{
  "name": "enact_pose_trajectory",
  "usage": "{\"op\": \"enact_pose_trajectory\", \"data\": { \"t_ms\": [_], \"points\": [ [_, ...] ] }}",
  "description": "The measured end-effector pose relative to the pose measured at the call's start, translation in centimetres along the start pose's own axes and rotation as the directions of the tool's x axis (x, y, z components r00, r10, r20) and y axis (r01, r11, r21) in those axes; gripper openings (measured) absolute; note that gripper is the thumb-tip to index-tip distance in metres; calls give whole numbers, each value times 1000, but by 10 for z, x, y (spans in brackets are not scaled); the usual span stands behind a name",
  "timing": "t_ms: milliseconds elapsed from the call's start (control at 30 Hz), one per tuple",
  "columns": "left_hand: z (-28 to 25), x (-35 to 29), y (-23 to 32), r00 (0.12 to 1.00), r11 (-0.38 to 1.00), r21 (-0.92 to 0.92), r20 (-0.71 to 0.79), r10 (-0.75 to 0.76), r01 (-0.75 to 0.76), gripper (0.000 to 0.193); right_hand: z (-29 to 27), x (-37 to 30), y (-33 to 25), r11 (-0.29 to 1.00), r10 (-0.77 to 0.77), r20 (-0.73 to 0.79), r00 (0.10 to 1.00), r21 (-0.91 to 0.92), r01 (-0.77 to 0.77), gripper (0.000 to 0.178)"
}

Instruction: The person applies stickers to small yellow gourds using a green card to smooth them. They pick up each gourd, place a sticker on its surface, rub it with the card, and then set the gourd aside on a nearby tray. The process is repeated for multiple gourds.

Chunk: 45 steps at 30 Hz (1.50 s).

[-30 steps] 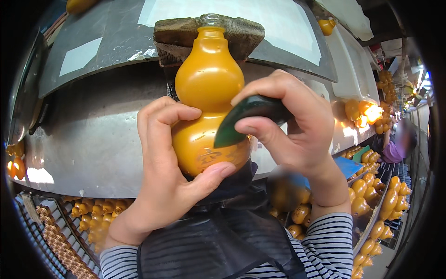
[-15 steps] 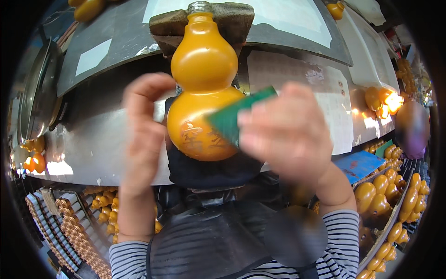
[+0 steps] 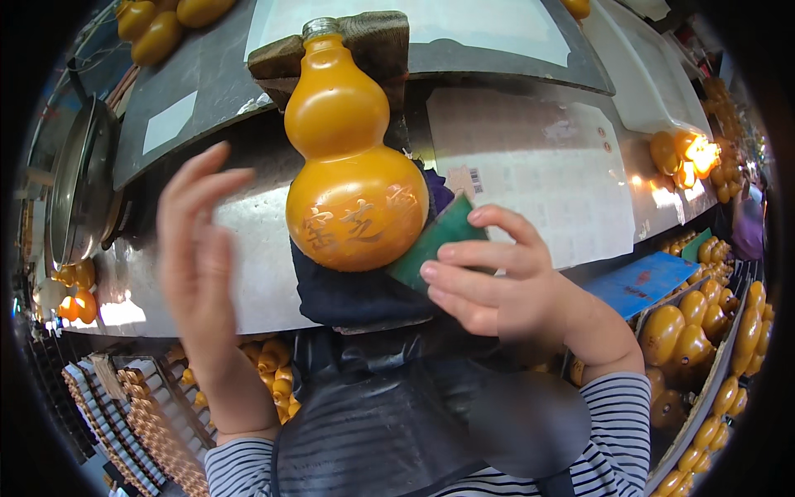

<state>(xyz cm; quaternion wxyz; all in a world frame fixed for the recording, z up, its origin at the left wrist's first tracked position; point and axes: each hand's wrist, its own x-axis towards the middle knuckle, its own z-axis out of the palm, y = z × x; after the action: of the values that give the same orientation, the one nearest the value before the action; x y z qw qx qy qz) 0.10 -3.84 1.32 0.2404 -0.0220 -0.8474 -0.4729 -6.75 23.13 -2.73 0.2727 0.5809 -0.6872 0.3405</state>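
In the head view, the orange gourd-shaped bottle [image 3: 356, 195] before me, likely stiff, slick and best held at its waist, rests its neck on a wooden block [image 3: 377, 54], at two o'clock from the empty, loose-fingered left hand [image 3: 199, 248] and ten o'clock from the right hand [image 3: 501, 286], pinching a green pad [image 3: 437, 248].

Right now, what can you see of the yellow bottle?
The bottle is glossy, orange-yellow and gourd-shaped: two bulbs, the lower wider, and a clear mouth. Brownish written markings cross the lower bulb. It lies mouth away from the person, neck at a wooden block, base over dark cloth. A green pad meets its lower right edge in view; whether they touch is unclear.
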Motion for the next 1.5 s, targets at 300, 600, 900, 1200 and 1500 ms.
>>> {"op": "enact_pose_trajectory", "data": {
  "t_ms": [300, 600, 900, 1200, 1500],
  "points": [
    [62, 1, 42, 998, 931, 363, 48, 30, -45, 60, -18, -12, 14, 893, 416, -108, 903, 237, -383, 34],
    [34, 2, 23, 990, 993, 117, 138, -33, 17, 79, -3, 50, -8, 790, 559, 40, 828, 277, -546, 32],
    [49, 13, -17, 973, 881, -442, -68, -219, 168, 42, -21, 33, 18, 466, 774, 138, 618, 536, -704, 22],
    [6, 8, -63, 911, 877, -288, -34, -411, 385, 28, -128, -127, 117, -21, 977, -207, 51, -328, -944, 23],
    [15, 19, -44, 927, 871, -355, -33, -374, 339, 27, -125, -142, 86, 95, 978, -71, 195, -679, -728, 34]
  ]
}}
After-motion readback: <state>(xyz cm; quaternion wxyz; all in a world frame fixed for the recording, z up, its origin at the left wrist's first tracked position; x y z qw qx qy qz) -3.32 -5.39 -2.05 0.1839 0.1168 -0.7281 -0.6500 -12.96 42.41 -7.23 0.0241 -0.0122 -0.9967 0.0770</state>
